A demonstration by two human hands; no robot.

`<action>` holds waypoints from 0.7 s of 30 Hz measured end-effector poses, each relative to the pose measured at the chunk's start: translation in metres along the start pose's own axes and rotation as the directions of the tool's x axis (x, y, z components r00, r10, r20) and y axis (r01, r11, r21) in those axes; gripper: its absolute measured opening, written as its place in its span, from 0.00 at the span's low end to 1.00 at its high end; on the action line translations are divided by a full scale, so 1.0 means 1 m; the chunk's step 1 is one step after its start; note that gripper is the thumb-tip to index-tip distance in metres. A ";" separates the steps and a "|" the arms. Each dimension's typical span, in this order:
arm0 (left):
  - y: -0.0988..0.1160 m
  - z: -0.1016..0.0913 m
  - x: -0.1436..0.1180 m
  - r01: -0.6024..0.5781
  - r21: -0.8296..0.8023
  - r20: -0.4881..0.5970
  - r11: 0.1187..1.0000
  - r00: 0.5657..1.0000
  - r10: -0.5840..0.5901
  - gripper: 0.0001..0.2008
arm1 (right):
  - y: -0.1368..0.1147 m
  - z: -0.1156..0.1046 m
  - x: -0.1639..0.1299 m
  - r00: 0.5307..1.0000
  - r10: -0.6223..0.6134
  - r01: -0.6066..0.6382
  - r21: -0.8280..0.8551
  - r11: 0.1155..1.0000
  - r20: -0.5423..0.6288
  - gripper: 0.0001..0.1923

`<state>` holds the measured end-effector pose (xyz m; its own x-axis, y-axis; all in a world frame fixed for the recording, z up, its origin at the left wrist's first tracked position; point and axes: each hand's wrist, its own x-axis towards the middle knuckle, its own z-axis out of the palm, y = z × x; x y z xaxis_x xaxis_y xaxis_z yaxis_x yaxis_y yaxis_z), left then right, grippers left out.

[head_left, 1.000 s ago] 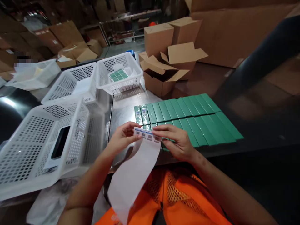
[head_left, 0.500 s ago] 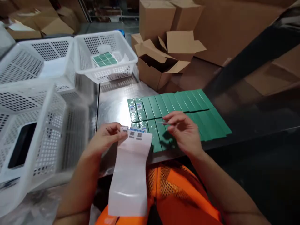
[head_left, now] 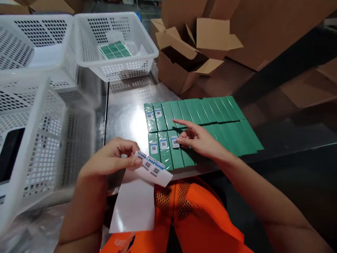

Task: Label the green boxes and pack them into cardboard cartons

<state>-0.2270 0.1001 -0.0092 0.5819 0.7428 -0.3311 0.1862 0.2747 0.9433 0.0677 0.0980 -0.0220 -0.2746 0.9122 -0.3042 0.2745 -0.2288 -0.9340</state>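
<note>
My left hand (head_left: pixel 119 157) pinches a strip of label backing paper (head_left: pixel 133 205) near its top. A row of small white labels (head_left: pixel 147 164) with blue bands and square codes lies along the strip's edge. My right hand (head_left: pixel 197 138) is over the front row of green boxes (head_left: pixel 177 157), index finger stretched out to the left. Its thumb touches the right edge of a label (head_left: pixel 174 142) lying on the third front box. Two front boxes to the left carry labels, as do the two leftmost boxes (head_left: pixel 150 123) of the rear row.
White perforated baskets (head_left: pixel 118 63) stand at the left and back left, one with green printed sheets (head_left: pixel 116 50) inside. A dark phone-like object (head_left: pixel 10 151) lies in the near left basket. An open cardboard box (head_left: pixel 173 73) stands behind the green boxes on the metal table (head_left: pixel 123 105).
My right hand has brought a label down onto the third front box, and its index finger has stretched out. The strip in my left hand has dipped and tilted. The view has shifted.
</note>
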 end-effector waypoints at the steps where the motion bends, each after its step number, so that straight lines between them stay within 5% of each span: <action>1: 0.000 0.000 0.000 -0.004 -0.002 0.006 1.000 1.000 0.004 0.08 | 0.001 0.000 0.001 1.000 -0.006 0.006 0.015 1.000 0.006 0.36; 3: -0.001 0.000 0.001 -0.006 -0.020 0.016 1.000 1.000 0.006 0.08 | 0.004 0.000 0.001 1.000 -0.013 0.013 0.021 1.000 0.004 0.43; 6: -0.003 0.001 0.001 0.001 -0.044 0.012 0.999 1.000 0.000 0.08 | 0.005 0.004 0.001 0.999 -0.007 0.006 -0.036 0.999 -0.035 0.40; 14: -0.006 0.005 0.004 0.007 -0.030 -0.006 1.000 1.000 -0.007 0.11 | -0.007 0.009 0.001 0.972 -0.090 -0.042 -0.538 0.842 -0.217 0.26; 17: -0.004 0.007 0.005 0.000 -0.028 -0.043 1.000 0.999 -0.001 0.13 | -0.012 0.014 -0.006 0.947 -0.219 0.077 -0.492 0.867 -0.237 0.19; 21: -0.003 0.009 0.007 0.004 -0.027 -0.051 1.000 0.999 -0.005 0.14 | -0.014 0.038 -0.023 0.949 -0.311 0.286 -0.284 0.915 -0.045 0.11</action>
<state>-0.2168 0.0989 -0.0142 0.5401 0.7714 -0.3365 0.1667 0.2939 0.9412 0.0355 0.0677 -0.0094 -0.3044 0.9525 0.0101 0.4347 0.1484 -0.8883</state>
